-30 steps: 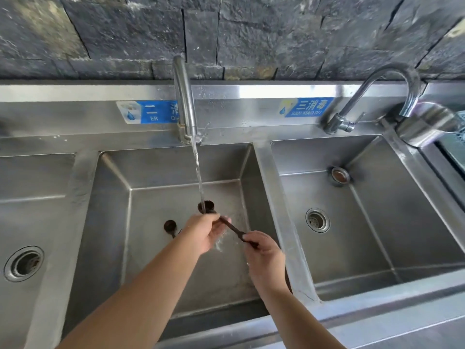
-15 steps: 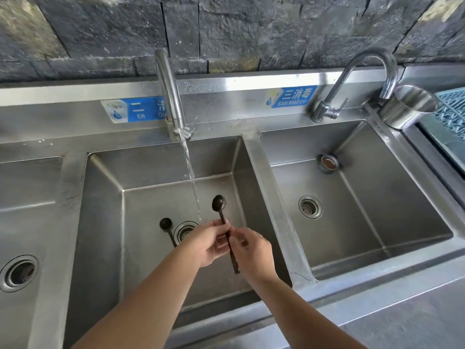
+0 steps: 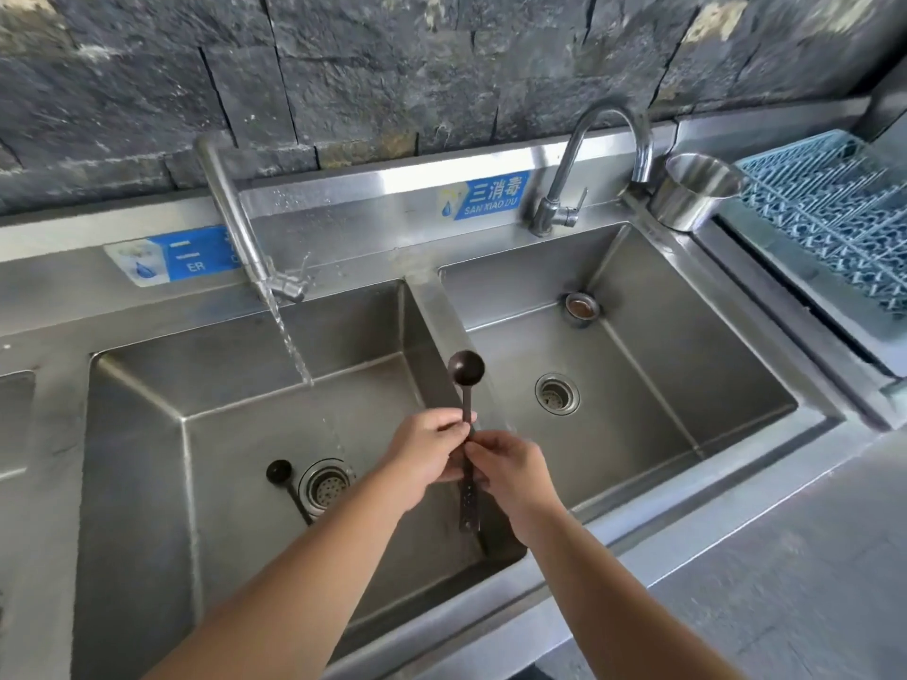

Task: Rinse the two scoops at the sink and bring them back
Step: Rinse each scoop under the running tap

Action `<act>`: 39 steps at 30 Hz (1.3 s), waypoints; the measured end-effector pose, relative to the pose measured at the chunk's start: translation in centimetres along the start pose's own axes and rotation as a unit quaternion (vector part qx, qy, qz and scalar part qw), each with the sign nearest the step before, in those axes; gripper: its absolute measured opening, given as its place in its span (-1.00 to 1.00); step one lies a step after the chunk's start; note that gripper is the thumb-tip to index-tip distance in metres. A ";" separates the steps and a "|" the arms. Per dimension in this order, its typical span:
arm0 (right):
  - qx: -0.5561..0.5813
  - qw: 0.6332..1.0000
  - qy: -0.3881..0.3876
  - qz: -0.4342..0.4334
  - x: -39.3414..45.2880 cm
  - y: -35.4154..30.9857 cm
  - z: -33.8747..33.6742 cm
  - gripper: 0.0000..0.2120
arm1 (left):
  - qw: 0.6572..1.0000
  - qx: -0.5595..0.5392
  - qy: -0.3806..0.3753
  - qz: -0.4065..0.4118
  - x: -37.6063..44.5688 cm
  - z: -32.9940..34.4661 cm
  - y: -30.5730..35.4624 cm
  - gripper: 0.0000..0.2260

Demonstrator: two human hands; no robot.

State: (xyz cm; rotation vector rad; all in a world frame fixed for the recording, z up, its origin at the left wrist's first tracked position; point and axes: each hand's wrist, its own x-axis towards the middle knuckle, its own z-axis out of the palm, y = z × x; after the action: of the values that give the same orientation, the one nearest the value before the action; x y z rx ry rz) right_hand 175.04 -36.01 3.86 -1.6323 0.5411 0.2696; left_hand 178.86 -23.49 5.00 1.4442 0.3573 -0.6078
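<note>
At the far left edge of the steel sink unit (image 3: 44, 434) we see only a sliver of a basin. Next comes the middle basin (image 3: 147, 483), where one dark scoop (image 3: 284, 483) lies on the floor, its bowl just left of the round drain strainer (image 3: 325, 485) and its handle running toward the near wall. Above this basin a blue label (image 3: 186, 255) sits on the back ledge, and the straight tap (image 3: 235, 223) beside it pours a thin stream of water (image 3: 292, 346) down into the basin.

Our left hand (image 3: 424, 458) reaches over the right part of the middle basin, its grip closed on the handle of the second scoop (image 3: 466, 385). This scoop stands nearly upright over the divider between the middle and right basins, bowl up and away from us, clear of the stream. Our right hand (image 3: 510, 471) touches the left one, its grip pinching the same handle just below; the handle's lower end hangs out under both hands.

Further right, the right basin (image 3: 662, 385) has its own drain (image 3: 557, 395) and a small round fitting (image 3: 580, 306) at its back wall. Behind it are a second blue label (image 3: 491, 196) and a curved tap (image 3: 603, 154). A steel cup (image 3: 697, 193) stands at the back right corner of that basin, and a blue rack (image 3: 834, 213) lies along the right edge.
</note>
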 end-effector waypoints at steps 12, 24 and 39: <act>-0.145 0.981 0.024 0.129 15.0 3.2 -16.7 -0.89 | 0.991 0.114 0.017 -0.065 14.4 17.2 -1.9 -0.88; -0.231 0.925 -0.082 0.291 29.8 14.9 -20.1 -0.84 | 0.898 0.422 -0.037 -0.121 29.7 22.1 -13.6 -0.92; -0.279 0.893 -0.046 0.350 31.1 16.7 -20.8 -0.96 | 0.894 0.429 0.025 -0.126 31.9 22.5 -17.8 -0.83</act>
State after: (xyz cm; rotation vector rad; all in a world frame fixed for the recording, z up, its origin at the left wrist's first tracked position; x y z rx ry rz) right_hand 190.71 -63.20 -22.48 -1.8987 1.0402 1.1195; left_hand 191.03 -51.38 -25.22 2.2842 0.3331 -1.0153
